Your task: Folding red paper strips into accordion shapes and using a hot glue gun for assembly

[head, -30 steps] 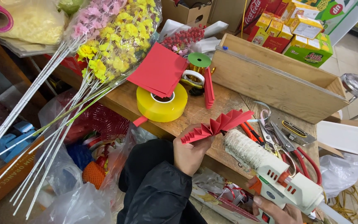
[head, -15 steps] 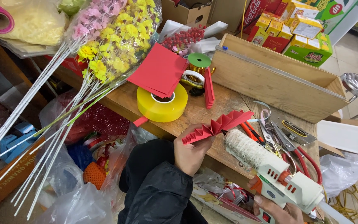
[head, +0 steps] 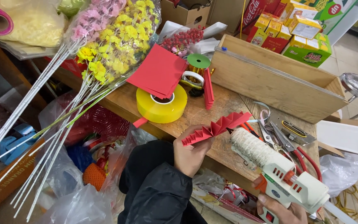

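While the left hand (head: 191,151) pinches one end of a pleated red paper fan (head: 218,127) between thumb and fingers, the fan stretches up and to the right over the front of the wooden tabletop (head: 195,114), its far end reaching toward the nozzle of a white glue gun (head: 282,178). The left grip is clenched on the fan, with a black sleeve (head: 158,191) running down from the wrist. The right hand (head: 280,209) shows only partly at the bottom edge; its fingers wrap the handle of the glue gun, so that grip is closed on the gun. The gun's barrel, crusted with dried glue, tilts up and to the left, and its tip sits just beside the fan's upper end; whether they touch cannot be told.

Behind the fan lies a large roll of yellow tape (head: 161,104), flat on the tabletop, with a stack of red paper squares (head: 158,70) leaning over its far side. A folded strip of red paper (head: 208,89) lies to the right of the roll, near a green spool of ribbon (head: 198,61). To the right of the glue gun rest scissors (head: 276,139) among red-handled tools. A long wooden box (head: 278,83) stands along the back right. Bunches of yellow and pink artificial flowers (head: 112,37) on white stems slant across the left side.
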